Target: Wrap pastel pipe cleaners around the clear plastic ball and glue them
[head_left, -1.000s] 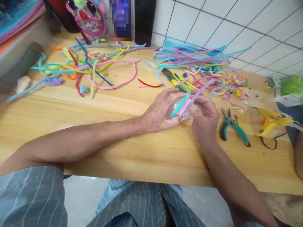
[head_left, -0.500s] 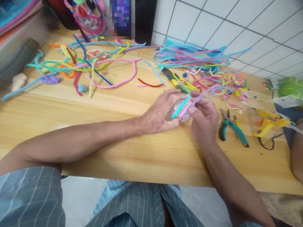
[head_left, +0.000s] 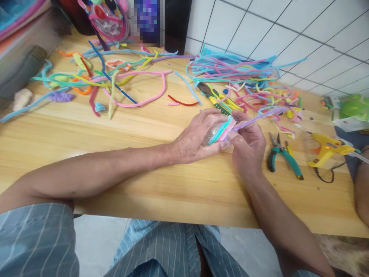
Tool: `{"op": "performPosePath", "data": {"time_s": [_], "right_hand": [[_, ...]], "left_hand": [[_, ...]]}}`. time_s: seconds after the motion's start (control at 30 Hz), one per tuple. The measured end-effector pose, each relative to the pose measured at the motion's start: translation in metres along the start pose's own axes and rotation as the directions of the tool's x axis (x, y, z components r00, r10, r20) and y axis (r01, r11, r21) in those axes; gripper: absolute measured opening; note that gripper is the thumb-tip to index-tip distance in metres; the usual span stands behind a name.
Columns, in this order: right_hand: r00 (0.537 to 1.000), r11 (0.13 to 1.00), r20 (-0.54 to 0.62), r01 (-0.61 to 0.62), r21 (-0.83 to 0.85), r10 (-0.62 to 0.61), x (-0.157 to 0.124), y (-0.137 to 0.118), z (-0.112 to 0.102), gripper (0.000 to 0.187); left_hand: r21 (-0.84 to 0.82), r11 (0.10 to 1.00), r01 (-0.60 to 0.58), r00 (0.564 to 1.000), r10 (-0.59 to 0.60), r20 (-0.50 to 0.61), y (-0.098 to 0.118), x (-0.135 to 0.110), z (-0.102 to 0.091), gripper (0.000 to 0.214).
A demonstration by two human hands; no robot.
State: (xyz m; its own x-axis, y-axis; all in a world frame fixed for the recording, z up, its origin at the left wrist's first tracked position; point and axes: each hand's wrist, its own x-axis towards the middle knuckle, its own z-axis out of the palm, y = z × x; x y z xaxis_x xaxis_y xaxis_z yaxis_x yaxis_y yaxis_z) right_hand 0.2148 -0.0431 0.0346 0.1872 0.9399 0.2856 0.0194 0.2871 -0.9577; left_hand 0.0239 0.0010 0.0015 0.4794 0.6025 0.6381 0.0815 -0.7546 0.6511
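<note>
My left hand [head_left: 198, 134] is wrapped round a clear, rounded plastic piece [head_left: 212, 131], perhaps part of a bottle; its full shape is hidden by my fingers. Bands of teal and pink pipe cleaner [head_left: 222, 132] lie side by side around it. My right hand [head_left: 249, 140] pinches a purple pipe cleaner [head_left: 259, 118] against the right side of that piece, with thumb and fingers closed. The loose end of the purple strand points up and to the right, past my right fingers. Just beyond my hands lie yellow-and-black cutters [head_left: 216, 99].
Teal-handled pliers [head_left: 284, 156] and a yellow glue gun [head_left: 328, 148] lie to the right. A bundle of blue and pink pipe cleaners [head_left: 230, 67] rests by the tiled wall [head_left: 276, 34]. Loose pieces are strewn at the back left. Another person's arm [head_left: 361, 188] shows at the right edge.
The purple pipe cleaner's loose end has swung lower and farther right, lying flatter. Both hands keep nearly the same place and hold.
</note>
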Motion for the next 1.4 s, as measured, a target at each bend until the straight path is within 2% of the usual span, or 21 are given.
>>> {"op": "performPosePath", "data": {"time_s": [0.17, 0.43, 0.6, 0.77, 1.0, 1.2, 1.4], "right_hand": [[1.0, 1.0, -0.001, 0.02, 0.003, -0.02, 0.001, 0.001, 0.001, 0.027], [0.999, 0.999, 0.023, 0.045, -0.014, -0.044, 0.004, 0.007, -0.003, 0.028], [1.0, 0.999, 0.013, 0.016, -0.033, -0.016, 0.002, 0.005, -0.002, 0.025], [1.0, 1.0, 0.007, -0.026, -0.003, 0.026, 0.001, 0.0, -0.001, 0.025], [0.994, 0.993, -0.019, -0.111, 0.05, 0.112, 0.004, -0.003, 0.0, 0.016], [0.999, 0.998, 0.009, -0.052, 0.031, 0.052, 0.002, 0.003, -0.001, 0.016], [0.998, 1.0, 0.065, -0.008, -0.007, 0.008, 0.001, 0.004, -0.004, 0.025]], "left_hand": [[-0.003, 1.0, -0.016, 1.0, 0.016, 0.01, -0.001, 0.0, -0.001, 0.058], [-0.05, 0.998, 0.026, 0.998, -0.023, 0.054, 0.001, 0.001, -0.008, 0.053], [-0.044, 0.999, 0.001, 1.0, -0.001, 0.011, 0.001, 0.003, -0.006, 0.058], [-0.009, 1.0, 0.014, 1.0, -0.014, -0.023, 0.004, 0.004, -0.004, 0.052], [0.044, 0.999, -0.01, 1.0, 0.011, -0.002, 0.004, 0.003, -0.006, 0.063], [0.054, 0.999, -0.002, 1.0, 0.002, -0.001, 0.004, 0.002, -0.005, 0.064], [-0.022, 0.997, -0.07, 0.997, 0.07, -0.025, 0.002, 0.004, -0.005, 0.05]]}}
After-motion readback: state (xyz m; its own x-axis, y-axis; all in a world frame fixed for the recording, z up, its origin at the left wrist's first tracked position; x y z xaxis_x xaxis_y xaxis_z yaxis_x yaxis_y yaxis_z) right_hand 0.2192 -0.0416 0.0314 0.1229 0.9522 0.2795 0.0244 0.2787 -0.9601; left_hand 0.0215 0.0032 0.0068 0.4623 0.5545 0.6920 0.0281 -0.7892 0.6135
